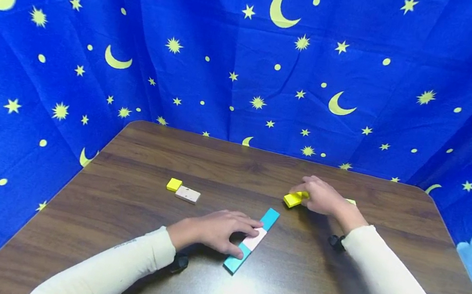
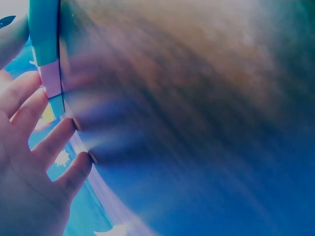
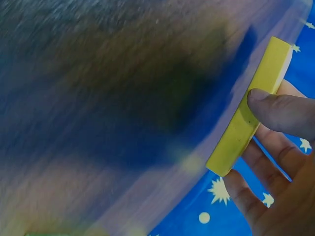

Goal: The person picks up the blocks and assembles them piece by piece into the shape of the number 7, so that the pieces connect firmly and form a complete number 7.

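A straight row lies slantwise on the table: a teal block [image 1: 269, 218] at the far end, a whitish-pink block [image 1: 254, 239] in the middle and another teal block [image 1: 233, 263] at the near end. My left hand [image 1: 219, 230] rests against this row with fingers spread. Its fingertips touch the pink block in the left wrist view, while the thumb lies by the near teal one. To the right, my right hand [image 1: 323, 198] pinches a long yellow block [image 3: 248, 108] between thumb and fingers. That block appears held just off the tabletop.
At the left lie a small yellow block [image 1: 174, 184] and a speckled pale block [image 1: 188, 194], end to end. A pale piece [image 1: 351, 201] shows partly behind the right wrist. Blue star-patterned cloth [image 1: 256, 83] hangs behind the brown wooden table [image 1: 215, 159].
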The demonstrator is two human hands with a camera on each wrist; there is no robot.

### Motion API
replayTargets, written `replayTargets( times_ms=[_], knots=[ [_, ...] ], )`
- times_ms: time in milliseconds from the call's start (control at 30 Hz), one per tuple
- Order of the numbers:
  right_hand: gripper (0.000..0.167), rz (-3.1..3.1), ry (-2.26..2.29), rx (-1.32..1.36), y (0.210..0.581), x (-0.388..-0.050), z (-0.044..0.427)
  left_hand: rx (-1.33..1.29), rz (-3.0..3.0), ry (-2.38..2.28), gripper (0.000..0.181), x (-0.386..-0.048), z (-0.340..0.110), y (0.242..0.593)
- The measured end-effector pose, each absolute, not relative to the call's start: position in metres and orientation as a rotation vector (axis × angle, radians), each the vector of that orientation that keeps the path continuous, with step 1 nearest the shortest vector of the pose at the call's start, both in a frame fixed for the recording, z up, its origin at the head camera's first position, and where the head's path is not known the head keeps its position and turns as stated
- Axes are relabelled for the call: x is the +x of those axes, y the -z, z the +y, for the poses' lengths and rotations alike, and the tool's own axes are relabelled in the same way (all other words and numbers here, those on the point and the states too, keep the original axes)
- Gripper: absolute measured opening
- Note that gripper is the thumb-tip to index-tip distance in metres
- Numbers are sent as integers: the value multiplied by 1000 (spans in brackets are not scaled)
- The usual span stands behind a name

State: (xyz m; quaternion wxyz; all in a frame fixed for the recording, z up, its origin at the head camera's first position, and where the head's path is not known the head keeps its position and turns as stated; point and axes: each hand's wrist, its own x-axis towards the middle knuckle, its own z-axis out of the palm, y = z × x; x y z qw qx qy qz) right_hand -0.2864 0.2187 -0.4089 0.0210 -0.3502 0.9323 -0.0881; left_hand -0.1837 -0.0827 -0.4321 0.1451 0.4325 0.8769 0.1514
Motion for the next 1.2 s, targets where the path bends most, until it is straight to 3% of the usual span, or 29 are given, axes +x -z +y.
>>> replayTargets(
  times_ms=[467, 1200],
  knots=[
    [36, 2817, 324, -1140, 431, -278, 202, 1170, 2497, -437, 61, -177, -84, 436],
    [38, 2815, 452, -1141, 429, -280, 198, 1178, 2498, -424, 61, -184, -81, 434]
  ],
)
